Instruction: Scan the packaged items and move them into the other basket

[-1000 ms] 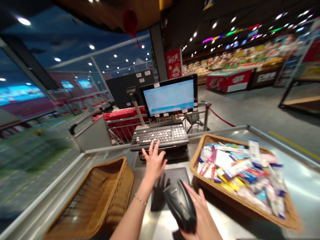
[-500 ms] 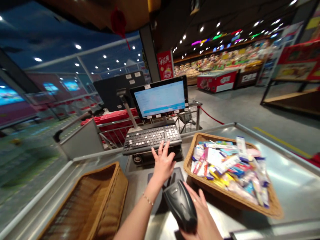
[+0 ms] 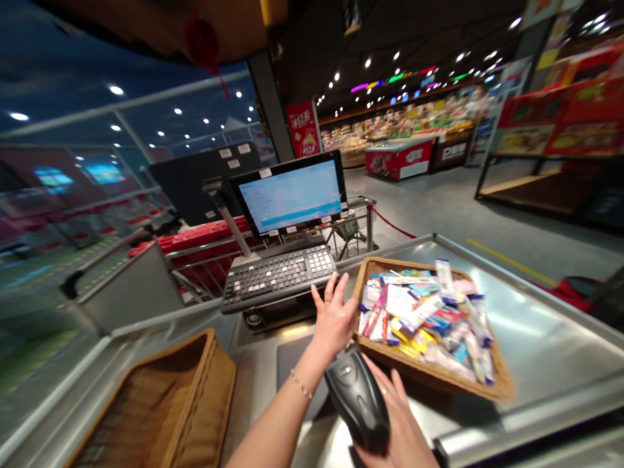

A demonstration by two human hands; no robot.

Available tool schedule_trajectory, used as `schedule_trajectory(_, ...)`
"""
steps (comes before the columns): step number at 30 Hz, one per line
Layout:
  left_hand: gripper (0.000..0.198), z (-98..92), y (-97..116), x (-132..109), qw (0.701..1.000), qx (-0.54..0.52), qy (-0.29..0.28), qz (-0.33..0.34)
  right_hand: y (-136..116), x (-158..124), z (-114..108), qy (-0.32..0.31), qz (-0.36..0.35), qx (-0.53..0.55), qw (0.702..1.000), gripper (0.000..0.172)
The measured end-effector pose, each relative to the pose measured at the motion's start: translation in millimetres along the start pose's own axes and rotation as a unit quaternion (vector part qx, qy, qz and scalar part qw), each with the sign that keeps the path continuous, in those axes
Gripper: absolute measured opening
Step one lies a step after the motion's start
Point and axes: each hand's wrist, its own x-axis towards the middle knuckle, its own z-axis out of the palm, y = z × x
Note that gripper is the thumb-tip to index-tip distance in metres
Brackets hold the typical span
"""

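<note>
My right hand (image 3: 400,416) is wrapped round a black handheld barcode scanner (image 3: 358,400), low in the middle of the view. My left hand (image 3: 334,318) reaches forward with its fingers spread, holding nothing, between the front right edge of the keyboard (image 3: 277,276) and the basket of packets. Right of my hands, a wicker basket (image 3: 433,376) is heaped with small, colourful wrapped packets (image 3: 424,318). Behind the keyboard a monitor (image 3: 292,195) shows a pale blue screen with text too blurred to read.
Another wicker basket (image 3: 207,383) stands at the left on the metal counter (image 3: 531,325). Beyond the monitor are a shopping trolley (image 3: 209,250) and a second, dark panel (image 3: 195,179). A red rope (image 3: 394,224) and shop displays lie farther back.
The view has turned a little to the right, so things sit farther left. My left hand has moved right, from the keyboard's front towards the basket of packets. The scanner stays in my right hand.
</note>
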Motion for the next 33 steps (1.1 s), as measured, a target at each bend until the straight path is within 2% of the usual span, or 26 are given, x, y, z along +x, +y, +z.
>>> schedule_trajectory(6, 0.016, 9.3, 14, 10, 0.999, -0.017, -0.001, 0.04, 1, -5, -5, 0.004, 0.028, -0.006, 1.0, 0.07)
schedule_trajectory(18, 0.016, 18.9, 37, 30, 0.994, -0.037, -0.013, 0.103, 7, -15, -9, 0.054, 0.044, -0.031, 0.997, 0.065)
schedule_trajectory(22, 0.017, 22.3, 46, 35, 0.991, -0.039, -0.02, 0.123, 15, -19, -2, 0.089, 0.034, -0.022, 0.995, 0.066)
schedule_trajectory(24, 0.017, 23.5, 50, 37, 0.99, -0.044, -0.022, 0.129, 21, -21, 5, 0.137, 0.03, -0.012, 0.99, 0.066)
schedule_trajectory(28, 0.014, 24.6, 59, 41, 0.988, -0.059, -0.026, 0.139, 29, -26, 15, 0.152, 0.048, 0.0, 0.987, 0.067)
schedule_trajectory(33, 0.02, 26.0, 72, 48, 0.986, -0.073, -0.038, 0.147, 30, -29, 14, 0.16, 0.057, 0.0, 0.986, 0.068)
